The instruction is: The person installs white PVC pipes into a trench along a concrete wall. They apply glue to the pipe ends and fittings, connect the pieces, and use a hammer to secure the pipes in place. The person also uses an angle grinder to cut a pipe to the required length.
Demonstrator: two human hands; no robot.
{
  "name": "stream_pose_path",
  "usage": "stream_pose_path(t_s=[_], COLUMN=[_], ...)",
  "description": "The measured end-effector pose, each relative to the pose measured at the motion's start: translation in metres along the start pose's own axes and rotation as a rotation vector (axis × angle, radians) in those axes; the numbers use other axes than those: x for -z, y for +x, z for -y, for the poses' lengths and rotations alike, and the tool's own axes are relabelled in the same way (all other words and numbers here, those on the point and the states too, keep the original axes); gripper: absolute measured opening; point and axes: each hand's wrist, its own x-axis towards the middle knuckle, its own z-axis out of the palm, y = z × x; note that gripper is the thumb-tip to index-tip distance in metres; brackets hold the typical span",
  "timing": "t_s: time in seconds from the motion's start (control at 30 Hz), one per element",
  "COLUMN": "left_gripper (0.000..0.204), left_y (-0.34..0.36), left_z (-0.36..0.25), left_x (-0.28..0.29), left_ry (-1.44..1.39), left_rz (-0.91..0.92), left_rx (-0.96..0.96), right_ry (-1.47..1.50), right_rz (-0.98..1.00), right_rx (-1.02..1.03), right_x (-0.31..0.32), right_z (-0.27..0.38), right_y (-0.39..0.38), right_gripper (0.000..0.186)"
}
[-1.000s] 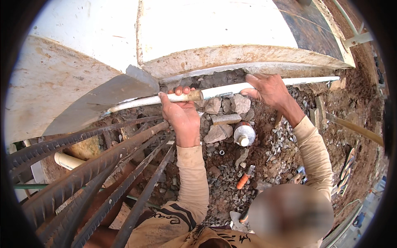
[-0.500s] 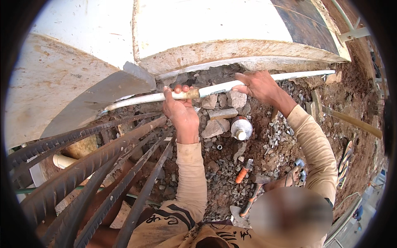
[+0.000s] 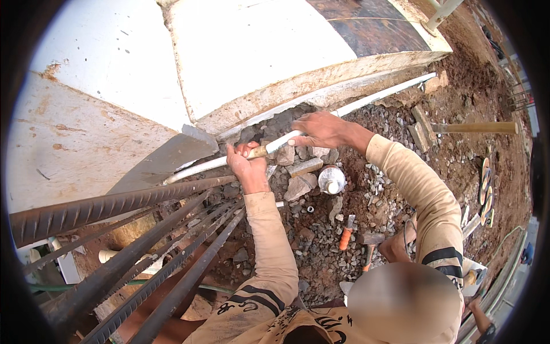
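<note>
A long white plastic pipe (image 3: 382, 96) runs along the foot of the wall. A tan section (image 3: 259, 152) partway along looks like a joint between two lengths. My left hand (image 3: 250, 169) is closed around the pipe just left of that section, fingertips showing over the top. To the right of it, my right hand (image 3: 323, 131) grips the pipe from above, thumb underneath; its other fingers are partly hidden. Below the pipe, between my forearms, stands a round container (image 3: 332, 180) with a pale cap.
Several ribbed steel bars (image 3: 132, 202) cross the lower left, close to my left forearm. An orange-handled chisel (image 3: 346, 234) and a hammer (image 3: 372, 239) lie on gravel. Broken stones (image 3: 300, 186) sit under the pipe. At right are a wooden handle (image 3: 475, 128) and sandals (image 3: 487, 189).
My right hand has slid left along the pipe, closer to the tan section and my left hand. The view has turned, so the pipe slants more steeply up to the right.
</note>
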Motion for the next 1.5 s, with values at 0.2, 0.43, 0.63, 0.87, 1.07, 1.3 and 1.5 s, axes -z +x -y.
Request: stream_pose_path(t_s=[0.2, 0.43, 0.63, 0.87, 1.07, 1.3, 1.5], left_gripper=[0.053, 0.051, 0.047, 0.039, 0.03, 0.029, 0.048], left_y=[0.002, 0.005, 0.006, 0.01, 0.006, 0.004, 0.025], left_z=[-0.013, 0.007, 0.011, 0.011, 0.017, 0.026, 0.028], left_x=[0.006, 0.009, 0.006, -0.019, -0.045, -0.048, -0.031], left_ry=[0.029, 0.158, 0.23, 0.091, 0.071, 0.134, 0.372], left_rz=[-0.094, -0.274, -0.452, -0.429, -0.477, -0.578, -0.665], left_rx=[0.013, -0.187, -0.24, -0.252, -0.295, -0.296, -0.31], right_ry=[-0.085, -0.143, -0.181, -0.152, -0.119, -0.084, -0.122], right_rz=[0.061, -0.124, -0.24, -0.139, -0.12, -0.129, -0.129], right_rx=[-0.337, -0.436, -0.464, -0.553, -0.566, -0.619, -0.655], right_x=[-0.013, -0.041, -0.052, -0.013, 0.001, -0.018, -0.023], right_z=[0.033, 0.036, 0.046, 0.048, 0.041, 0.053, 0.043], right_y=[0.023, 0.018, 0.014, 0.024, 0.04, 0.039, 0.032], right_gripper=[0.088, 0.057, 0.053, 0.048, 0.051, 0.052, 0.049])
